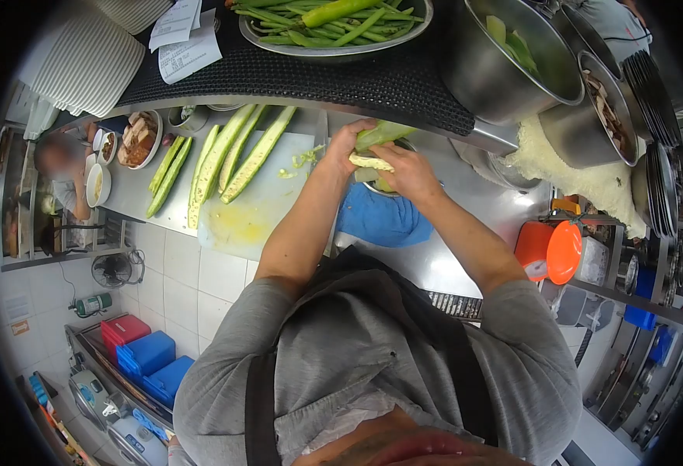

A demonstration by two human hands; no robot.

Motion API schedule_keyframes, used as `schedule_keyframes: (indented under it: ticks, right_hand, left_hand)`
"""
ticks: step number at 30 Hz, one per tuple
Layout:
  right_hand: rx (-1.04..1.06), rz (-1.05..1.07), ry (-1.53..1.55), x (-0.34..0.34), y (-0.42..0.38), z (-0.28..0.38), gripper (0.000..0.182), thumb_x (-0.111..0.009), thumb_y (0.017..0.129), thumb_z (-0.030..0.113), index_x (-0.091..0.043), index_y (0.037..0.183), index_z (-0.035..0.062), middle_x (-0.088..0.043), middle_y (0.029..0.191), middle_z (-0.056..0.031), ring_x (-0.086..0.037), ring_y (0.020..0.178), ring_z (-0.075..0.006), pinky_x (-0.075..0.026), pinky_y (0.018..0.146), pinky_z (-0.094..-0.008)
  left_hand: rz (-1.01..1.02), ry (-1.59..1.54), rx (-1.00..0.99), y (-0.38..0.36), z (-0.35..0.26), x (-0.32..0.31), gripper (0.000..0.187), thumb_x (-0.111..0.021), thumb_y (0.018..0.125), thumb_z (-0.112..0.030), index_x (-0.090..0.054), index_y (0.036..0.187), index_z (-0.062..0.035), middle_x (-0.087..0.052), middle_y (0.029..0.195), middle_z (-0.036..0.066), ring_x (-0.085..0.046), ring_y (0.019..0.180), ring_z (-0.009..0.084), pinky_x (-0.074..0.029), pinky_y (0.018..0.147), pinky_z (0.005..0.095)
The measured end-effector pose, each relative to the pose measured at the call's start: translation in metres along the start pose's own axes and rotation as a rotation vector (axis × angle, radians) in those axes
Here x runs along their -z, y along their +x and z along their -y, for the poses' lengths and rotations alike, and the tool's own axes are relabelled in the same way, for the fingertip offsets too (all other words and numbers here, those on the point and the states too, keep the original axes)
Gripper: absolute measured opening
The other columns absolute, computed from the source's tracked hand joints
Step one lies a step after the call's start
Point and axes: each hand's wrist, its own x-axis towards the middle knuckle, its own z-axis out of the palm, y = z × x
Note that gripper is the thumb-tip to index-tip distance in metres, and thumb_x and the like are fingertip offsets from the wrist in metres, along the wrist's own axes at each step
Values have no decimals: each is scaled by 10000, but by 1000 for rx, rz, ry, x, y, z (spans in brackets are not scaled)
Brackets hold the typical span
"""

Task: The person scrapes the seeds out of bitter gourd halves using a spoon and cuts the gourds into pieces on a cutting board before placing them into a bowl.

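My left hand [344,147] is closed around the end of a long green gourd [384,134], held over a metal bowl [411,145]. My right hand [408,172] is bent beside it, its fingers closed at a pale, seedy strip of gourd [371,162]. Any tool in that hand is hidden. Green chunks lie in the bowl under my hands. To the left, long gourd halves [223,159] lie with pale cut faces up, partly on a white cutting board [279,210] with yellowish wet stains. Small green scraps [301,160] are scattered near my left wrist.
A blue cloth [384,216] lies on the steel counter before me. Above, a black-matted shelf [303,85] carries an oval tray of green beans [334,50] and a metal pot [505,66]. White bowls [139,140] stand left. Another person [62,167] is at far left.
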Motion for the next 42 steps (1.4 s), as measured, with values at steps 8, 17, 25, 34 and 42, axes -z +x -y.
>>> schedule_keyframes:
  ticks: [8, 17, 25, 34, 42]
  right_hand:
    - [-525, -41, -65, -4, -36, -29, 538, -759, 816, 328, -610, 1259, 62, -669, 1060, -219, -667, 957, -370, -539, 832, -438]
    - [-332, -71, -263, 33, 28, 4, 553, -719, 841, 369, -602, 1232, -5, -650, 1160, -207, -617, 1059, -400, -499, 930, -478]
    - [-56, -174, -283, 76, 41, -69, 414, -701, 866, 401, -669, 1142, 94, -698, 1041, -136, -675, 924, -309, -530, 794, -433]
    - [-795, 5, 143, 79, -18, -81, 383, -690, 865, 400, -684, 1013, 46, -661, 806, -155, -628, 711, -276, -498, 692, -386]
    - [-528, 204, -297, 51, -7, -50, 303, -561, 934, 250, -642, 1130, 35, -685, 1019, -219, -661, 982, -380, -517, 849, -475]
  left_hand:
    - [-186, 319, -265, -46, -35, -10, 305, -600, 875, -49, -578, 1133, 111, -616, 1136, 211, -628, 1056, 340, -600, 874, 476]
    - [-22, 943, -317, -97, -58, -53, 530, -699, 834, -126, -541, 1277, 119, -614, 1205, 185, -647, 1015, 265, -578, 850, 380]
    - [126, 683, -344, -49, 20, -25, 827, -737, 858, -274, -300, 1504, -2, -495, 1405, 196, -539, 1243, 292, -429, 1064, 408]
    - [106, 474, -93, -62, 84, -36, 362, -606, 931, -117, -467, 1254, -32, -629, 937, 120, -646, 714, 185, -559, 609, 328]
    - [31, 798, -20, -77, 49, -12, 539, -682, 860, -68, -426, 1332, -11, -609, 814, 90, -569, 586, 140, -436, 478, 281]
